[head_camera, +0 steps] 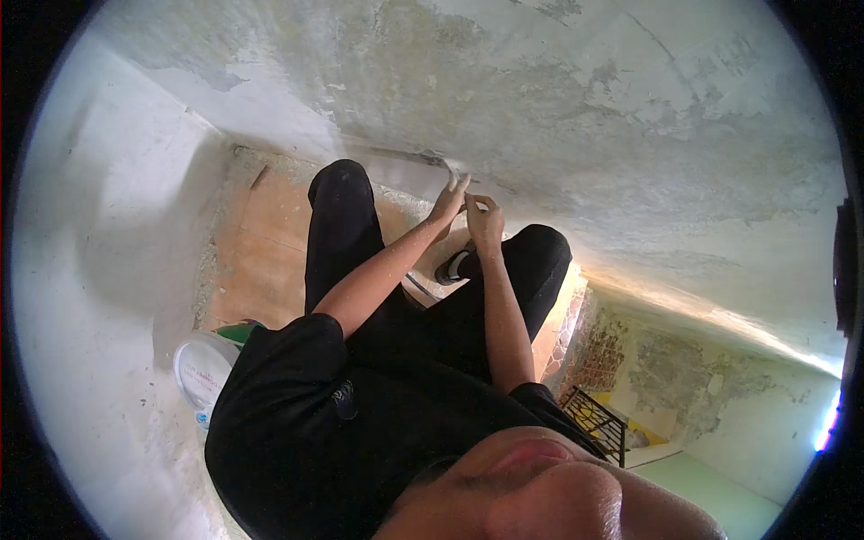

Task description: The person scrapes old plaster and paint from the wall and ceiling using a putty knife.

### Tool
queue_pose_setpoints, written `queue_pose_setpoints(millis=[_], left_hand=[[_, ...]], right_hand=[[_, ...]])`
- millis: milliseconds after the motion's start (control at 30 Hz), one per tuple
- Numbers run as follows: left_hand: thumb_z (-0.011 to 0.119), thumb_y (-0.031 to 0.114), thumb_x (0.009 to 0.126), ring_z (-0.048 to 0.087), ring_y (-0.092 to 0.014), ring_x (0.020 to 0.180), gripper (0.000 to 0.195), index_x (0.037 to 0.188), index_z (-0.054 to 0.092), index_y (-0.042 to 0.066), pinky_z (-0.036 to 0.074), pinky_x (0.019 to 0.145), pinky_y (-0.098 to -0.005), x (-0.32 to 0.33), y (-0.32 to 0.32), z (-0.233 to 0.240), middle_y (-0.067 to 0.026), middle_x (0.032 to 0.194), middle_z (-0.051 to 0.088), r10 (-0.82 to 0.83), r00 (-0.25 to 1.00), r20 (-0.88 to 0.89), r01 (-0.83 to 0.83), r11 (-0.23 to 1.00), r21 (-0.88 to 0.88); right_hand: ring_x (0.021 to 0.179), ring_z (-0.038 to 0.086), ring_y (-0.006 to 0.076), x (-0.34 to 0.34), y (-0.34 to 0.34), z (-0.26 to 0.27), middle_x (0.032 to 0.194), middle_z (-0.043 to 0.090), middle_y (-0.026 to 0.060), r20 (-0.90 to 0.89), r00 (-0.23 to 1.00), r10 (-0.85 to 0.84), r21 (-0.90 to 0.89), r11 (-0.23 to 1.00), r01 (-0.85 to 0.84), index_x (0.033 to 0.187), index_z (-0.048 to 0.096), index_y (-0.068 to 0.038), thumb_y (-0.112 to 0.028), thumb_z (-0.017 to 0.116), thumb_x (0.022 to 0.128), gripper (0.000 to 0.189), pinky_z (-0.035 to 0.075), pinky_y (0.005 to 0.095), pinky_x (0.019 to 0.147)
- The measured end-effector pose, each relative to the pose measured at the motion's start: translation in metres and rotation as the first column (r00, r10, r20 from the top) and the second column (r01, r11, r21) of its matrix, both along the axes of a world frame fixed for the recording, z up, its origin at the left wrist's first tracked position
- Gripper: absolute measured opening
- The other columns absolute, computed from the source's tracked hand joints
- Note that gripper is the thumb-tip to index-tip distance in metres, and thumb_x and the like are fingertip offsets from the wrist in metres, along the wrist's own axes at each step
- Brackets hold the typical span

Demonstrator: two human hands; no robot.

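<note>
Both my hands are together just before the lower part of a patchy plastered wall (418, 81). My left hand (447, 204) has its fingers pointing at the wall, with a pale smear or thin pale thing at their tips; which it is, I cannot tell. Close beside it, my right hand (484, 219) is bent, thumb and a finger meeting near the left hand's fingers. Whether anything small is between them is not clear. A dark gap or stain (412, 156) runs along the wall base to the left of the hands.
My bent knees stand either side of my hands, over orange floor tiles (266, 236) with crumbly edges. A white plastic bucket or lid (201, 370) with writing stands by my left side, a green item (237, 333) behind it. A dark metal grille (595, 422) is at lower right.
</note>
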State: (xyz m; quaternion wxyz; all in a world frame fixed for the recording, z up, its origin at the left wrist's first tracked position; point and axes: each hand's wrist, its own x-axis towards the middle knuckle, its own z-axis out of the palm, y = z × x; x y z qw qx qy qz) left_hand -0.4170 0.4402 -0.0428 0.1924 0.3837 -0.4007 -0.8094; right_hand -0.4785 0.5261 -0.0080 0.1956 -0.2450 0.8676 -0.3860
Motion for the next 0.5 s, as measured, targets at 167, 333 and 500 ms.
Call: queue_pose_setpoints(millis=[167,333,500], left_hand=[[0.043,0.061,0.099,0.037,-0.039,0.144,0.095,0.157,0.007,-0.005,0.033,0.115,-0.0401,0.013,0.006,-0.002,-0.0354,0.155,0.029,-0.265,0.933,0.243,0.346,0.848,-0.401],[0.040,0.057,0.102,0.018,-0.039,0.151,0.094,0.155,0.001,-0.010,0.023,0.121,-0.0409,0.002,0.014,-0.004,-0.0357,0.160,0.009,-0.358,0.924,0.134,0.373,0.768,-0.520],[0.041,0.055,0.103,0.005,-0.037,0.153,0.095,0.153,-0.004,-0.013,0.016,0.124,-0.0390,0.001,0.024,-0.004,-0.0337,0.162,-0.004,-0.337,0.921,0.197,0.389,0.750,-0.535]], right_hand=[[0.077,0.072,0.0316,-0.008,0.032,-0.004,0.075,0.072,0.0181,0.171,0.974,0.147,0.054,0.986,-0.159,0.111,0.074,-0.005,-0.043,0.064,0.094,0.043,0.053,0.0379,0.074],[0.086,0.072,0.0344,-0.024,0.037,-0.037,0.089,0.072,0.0238,0.227,0.965,0.134,0.044,0.988,-0.147,0.121,0.068,-0.005,-0.041,0.055,0.099,0.044,0.054,0.0392,0.077],[0.100,0.066,0.0481,-0.024,0.038,-0.061,0.108,0.068,0.0309,-0.086,0.964,0.251,0.084,0.966,-0.244,0.127,0.060,0.000,-0.036,0.045,0.102,0.047,0.052,0.0517,0.083]])
